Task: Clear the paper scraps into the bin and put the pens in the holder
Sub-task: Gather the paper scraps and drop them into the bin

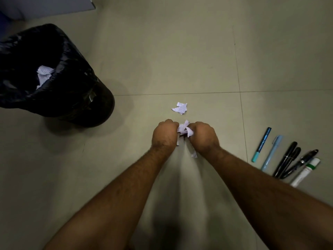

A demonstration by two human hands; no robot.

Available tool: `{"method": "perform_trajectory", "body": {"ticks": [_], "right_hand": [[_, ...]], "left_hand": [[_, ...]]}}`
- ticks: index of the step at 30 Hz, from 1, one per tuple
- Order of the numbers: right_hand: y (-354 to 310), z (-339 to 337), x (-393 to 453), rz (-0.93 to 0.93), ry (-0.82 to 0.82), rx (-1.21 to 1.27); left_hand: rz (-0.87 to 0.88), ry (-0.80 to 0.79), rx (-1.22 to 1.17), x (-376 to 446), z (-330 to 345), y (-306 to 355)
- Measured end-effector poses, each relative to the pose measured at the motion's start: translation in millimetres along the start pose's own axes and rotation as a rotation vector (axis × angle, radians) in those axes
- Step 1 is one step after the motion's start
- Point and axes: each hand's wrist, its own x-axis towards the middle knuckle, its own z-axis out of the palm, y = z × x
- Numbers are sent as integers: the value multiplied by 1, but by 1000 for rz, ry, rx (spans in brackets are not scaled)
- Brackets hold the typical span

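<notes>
My left hand [164, 134] and my right hand [202, 137] are side by side over the floor, both closed around a bunch of white printed paper scraps [184, 129] that pokes out between them. One scrap [193, 155] hangs or lies just below my right hand. A few more scraps [180, 108] lie on the tile beyond my hands. The black bin [75, 98], lined with a black bag, stands at the left with scraps [44, 73] inside. Several pens [286, 156] lie in a row on the floor at the right. No pen holder is in view.
The floor is pale tile with grout lines [240, 91] crossing ahead of my hands. A grey panel or wall base [54, 6] runs along the top left behind the bin. A white tube with a green band [306, 171] lies at the end of the pen row.
</notes>
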Motion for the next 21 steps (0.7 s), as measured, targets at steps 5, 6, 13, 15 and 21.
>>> {"method": "perform_trajectory", "body": {"ticks": [5,6,13,15,21], "right_hand": [[-8,-10,3,277,50,333],[-12,-14,3,308,50,389],[-87,-70,0,309,126,711],[-114,-85,5,266,161,772],[-246,-126,31,80,219,834]], "left_hand": [[-275,169,-556,-11,-16,-12],[-346,185,-694,-11,-20,-13],[-476,218,-1289,-29,-103,-16],[-432,264,-1322,-36,-131,-17],[-319,377,-1532,-65,-257,-71]]}}
